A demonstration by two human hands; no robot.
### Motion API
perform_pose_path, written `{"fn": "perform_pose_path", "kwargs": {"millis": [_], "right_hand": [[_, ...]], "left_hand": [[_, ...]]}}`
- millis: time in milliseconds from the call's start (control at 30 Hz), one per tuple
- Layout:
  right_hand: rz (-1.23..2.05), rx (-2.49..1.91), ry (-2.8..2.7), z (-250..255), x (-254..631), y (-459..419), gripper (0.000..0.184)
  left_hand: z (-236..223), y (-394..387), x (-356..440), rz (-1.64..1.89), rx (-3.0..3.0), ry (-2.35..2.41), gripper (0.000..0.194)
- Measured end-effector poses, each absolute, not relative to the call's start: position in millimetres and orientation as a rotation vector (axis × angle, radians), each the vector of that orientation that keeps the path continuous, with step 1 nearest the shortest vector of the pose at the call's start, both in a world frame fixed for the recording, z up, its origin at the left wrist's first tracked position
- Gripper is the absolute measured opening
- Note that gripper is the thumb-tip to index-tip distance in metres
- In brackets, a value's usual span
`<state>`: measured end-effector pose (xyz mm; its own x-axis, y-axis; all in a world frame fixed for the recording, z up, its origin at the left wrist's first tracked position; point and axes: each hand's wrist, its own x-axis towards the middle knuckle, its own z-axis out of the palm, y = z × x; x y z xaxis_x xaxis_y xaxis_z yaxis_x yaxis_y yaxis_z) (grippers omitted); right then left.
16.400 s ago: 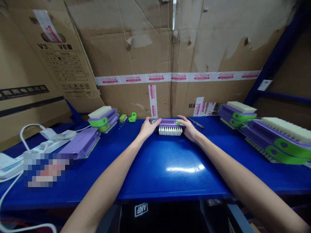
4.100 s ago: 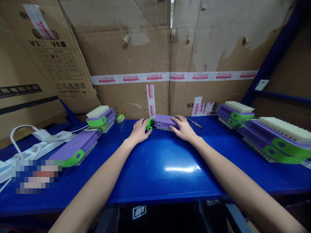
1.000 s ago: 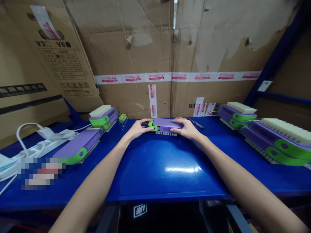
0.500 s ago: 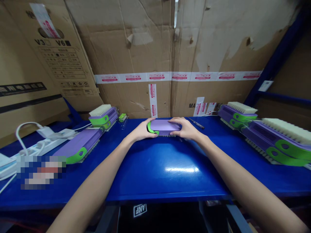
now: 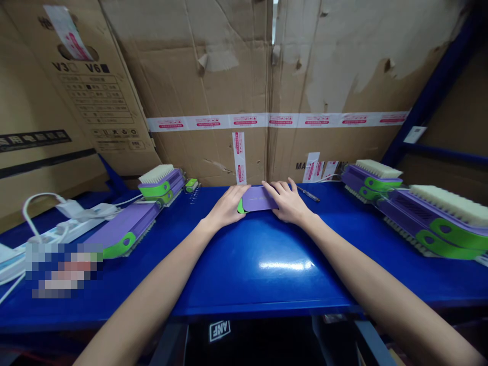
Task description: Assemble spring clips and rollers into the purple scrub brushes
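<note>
A purple brush [image 5: 258, 199] with a green end is held between my two hands near the back of the blue table. Its flat purple face is turned toward me, and its bristles are hidden. My left hand [image 5: 227, 206] is closed round the green end, fingers over the far edge. At the other end, my right hand [image 5: 288, 202] grips the purple body, thumb at the near side and index finger along the top; its other fingers are raised a little. Just right of that hand lies a slim screwdriver-like tool [image 5: 308, 194].
On the left, a purple-green brush [image 5: 121, 226] lies beside a white power strip [image 5: 61, 233], with stacked brushes [image 5: 162, 184] behind it and a small green box [image 5: 191, 185]. More stacked brushes [image 5: 430, 218] stand on the right. Cardboard [image 5: 213, 86] walls the back of the blue table [image 5: 267, 290].
The brush has tilted, so its flat face now points toward me and its bristles no longer show. Some fingers of my right hand have lifted and spread.
</note>
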<state>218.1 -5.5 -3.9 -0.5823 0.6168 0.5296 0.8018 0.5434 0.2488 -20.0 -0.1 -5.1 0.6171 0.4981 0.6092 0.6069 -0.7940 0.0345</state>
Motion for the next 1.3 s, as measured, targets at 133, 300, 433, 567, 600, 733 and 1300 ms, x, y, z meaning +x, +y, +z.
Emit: {"fn": "perform_pose_path", "kwargs": {"millis": [133, 300, 433, 567, 600, 733, 1300], "right_hand": [[-0.713, -1.067, -2.443, -1.3, 216.7, -5.1, 0.080], [-0.735, -0.955, -2.426, 0.5, 216.7, -3.9, 0.075], [-0.735, -0.915, -2.419, -0.7, 218.5, -2.6, 0.075], [-0.763, -0.888, -2.417, -1.1, 220.5, -1.7, 0.075], [-0.765, -0.879, -2.416, -1.0, 221.0, -1.6, 0.075], [-0.782, -0.847, -2.418, -0.6, 222.9, -1.9, 0.074], [-0.753, -0.787, -2.440, -3.0, 223.0, -2.1, 0.074]], "left_hand": [[-7.1, 3.6, -22.8, -0.906, -2.625, -0.958, 0.080], [-4.6, 3.8, -25.1, -0.858, -2.573, -1.026, 0.071], [-3.8, 2.9, -25.8, -0.854, -2.563, -1.046, 0.066], [-5.1, 2.9, -26.9, -0.867, -2.552, -1.010, 0.063], [-5.1, 2.7, -27.0, -0.867, -2.547, -1.002, 0.062], [-4.1, 1.2, -26.5, -0.877, -2.531, -0.995, 0.063], [-0.8, -5.9, -14.9, -0.893, -2.616, -0.964, 0.063]]}}
